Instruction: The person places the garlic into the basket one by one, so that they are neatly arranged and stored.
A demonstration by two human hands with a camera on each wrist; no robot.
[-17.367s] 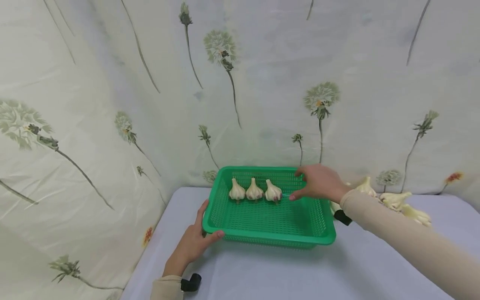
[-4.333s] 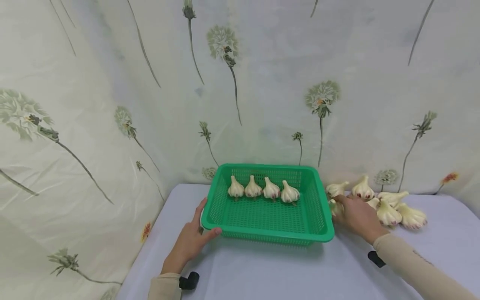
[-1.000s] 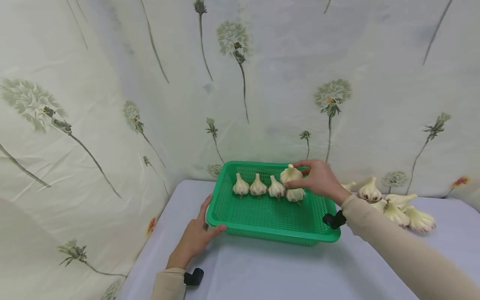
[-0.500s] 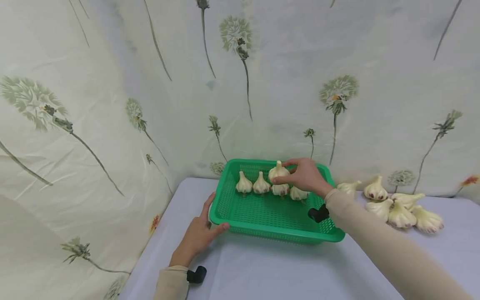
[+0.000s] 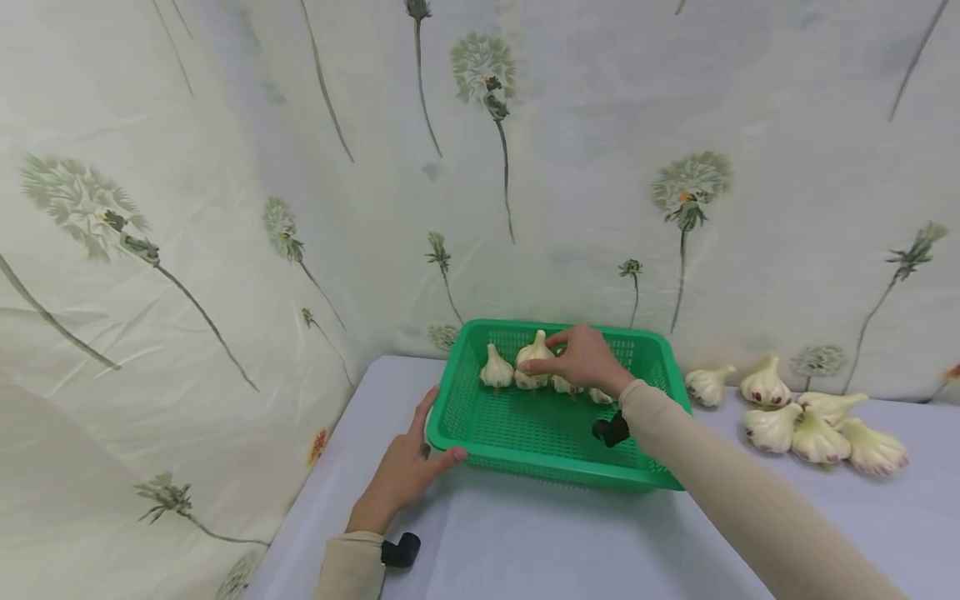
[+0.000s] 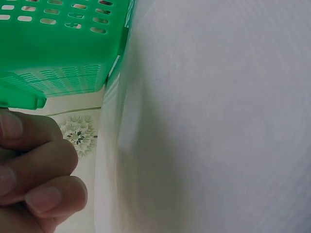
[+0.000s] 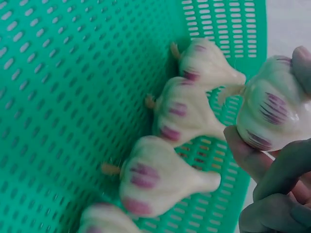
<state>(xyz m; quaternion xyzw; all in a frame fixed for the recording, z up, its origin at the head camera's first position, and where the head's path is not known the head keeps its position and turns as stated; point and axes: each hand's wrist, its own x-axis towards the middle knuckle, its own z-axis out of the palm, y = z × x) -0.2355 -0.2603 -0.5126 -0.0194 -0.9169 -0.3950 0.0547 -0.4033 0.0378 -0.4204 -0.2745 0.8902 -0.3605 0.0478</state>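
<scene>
My right hand (image 5: 581, 358) pinches a garlic bulb (image 7: 274, 109) between thumb and fingers, stem up, above the green plastic basket (image 5: 517, 429). In the head view the held bulb covers most of one bulb in the row beneath. That row of garlic bulbs (image 7: 163, 179) runs along the basket's far side, stems up, purple streaks showing in the right wrist view. The leftmost bulb (image 5: 497, 368) stands fully visible; the right ones are partly behind my hand. My left hand (image 5: 405, 471) holds the basket's near left corner, thumb on the front rim; curled fingers (image 6: 43, 162) show in the left wrist view.
On the white-covered table (image 5: 510, 550), right of the basket, several more garlic bulbs (image 5: 821, 437) lie in a loose group. A curtain with dandelion print (image 5: 570, 208) hangs close behind and at the left.
A fourth bulb joined the row since the oldest frame. Lately my right hand fetched another bulb from the pile and moved it leftward above the row. My left hand stays on the basket.
</scene>
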